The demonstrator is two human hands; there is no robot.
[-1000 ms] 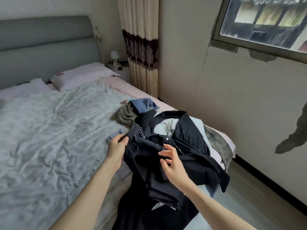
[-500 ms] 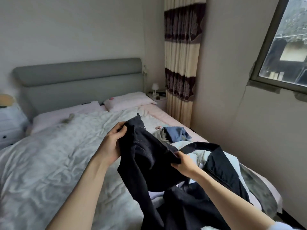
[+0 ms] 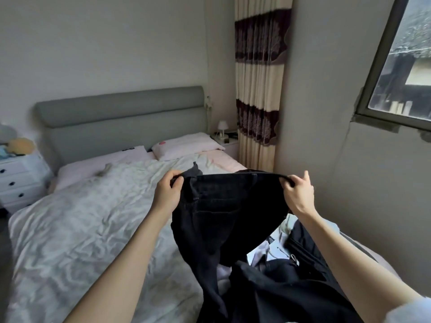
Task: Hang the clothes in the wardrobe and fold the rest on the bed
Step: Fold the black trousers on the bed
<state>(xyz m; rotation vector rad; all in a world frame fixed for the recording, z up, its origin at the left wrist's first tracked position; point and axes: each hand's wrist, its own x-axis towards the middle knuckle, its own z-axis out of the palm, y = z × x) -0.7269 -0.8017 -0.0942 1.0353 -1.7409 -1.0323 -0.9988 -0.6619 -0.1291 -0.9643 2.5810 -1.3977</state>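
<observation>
Above the bed (image 3: 70,229), black jeans (image 3: 224,206) waistband stretched between left hand (image 3: 166,194), right hand (image 3: 299,194), fingers pinching

jeans (image 3: 224,206) held up over bed (image 3: 81,229), left hand (image 3: 166,194) and right hand (image 3: 299,194) at waistband ends; clothes pile (image 3: 279,271) below right; pillows (image 3: 186,145) behind, against headboard (image 3: 121,117)

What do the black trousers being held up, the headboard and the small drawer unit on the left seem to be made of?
Black trousers: likely denim, matte, with stitched seams and a patch pocket; the hands grip the waistband.
Headboard: padded grey upholstery, matte; fabric or faux leather, can't tell.
Drawer unit: probably white painted wood or board, with dark knobs.
</observation>
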